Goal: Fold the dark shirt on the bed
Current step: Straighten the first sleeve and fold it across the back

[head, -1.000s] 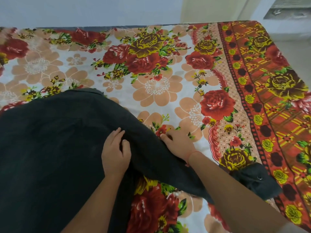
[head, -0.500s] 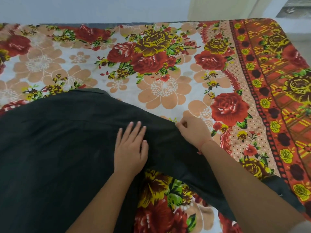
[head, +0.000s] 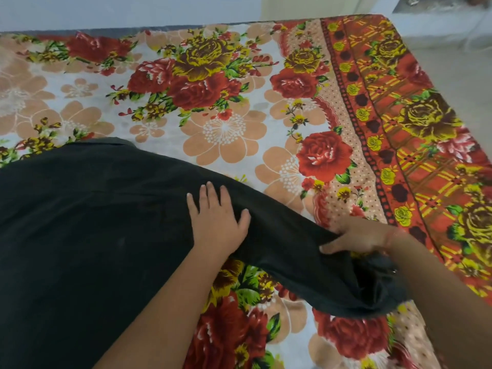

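The dark shirt (head: pixel 87 230) lies spread over the left half of the flowered bed sheet (head: pixel 226 123), its body running off the left and bottom edges of view. One sleeve stretches to the right toward the sheet's red border. My left hand (head: pixel 217 219) lies flat with fingers apart on the shirt where the sleeve joins the body. My right hand (head: pixel 356 237) grips the sleeve further along, thumb over the cloth and fingers under it. The cuff end (head: pixel 372 286) bunches below my right forearm.
The bed's right edge (head: pixel 468 145) drops to a pale floor. A light wall runs behind the far edge of the bed. The sheet beyond the shirt shows large red and yellow roses.
My left hand spread flat and slid right along the shirt. My right hand moved from the sleeve's upper edge down toward the cuff and took hold of the sleeve.
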